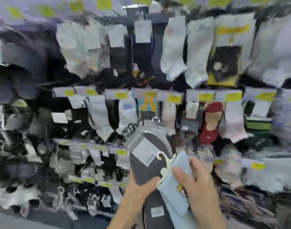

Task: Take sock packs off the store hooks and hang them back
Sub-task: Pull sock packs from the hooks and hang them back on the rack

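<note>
Both hands full — left hand (pixel 139 185) on grey sock packs (pixel 149 152), right hand (pixel 196 179) on blue pack (pixel 176 194).

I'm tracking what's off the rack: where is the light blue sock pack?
In the head view, lower right of centre: the light blue sock pack is gripped by the right hand, touching the dark grey sock packs in the left hand.

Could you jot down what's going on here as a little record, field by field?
setting: blurred wall of hanging socks with yellow price tags
left hand: grips a bundle of dark grey sock packs
right hand: holds a light blue sock pack
blue pack's hanger: cream plastic hook, off the rack
image quality: blurred
</note>
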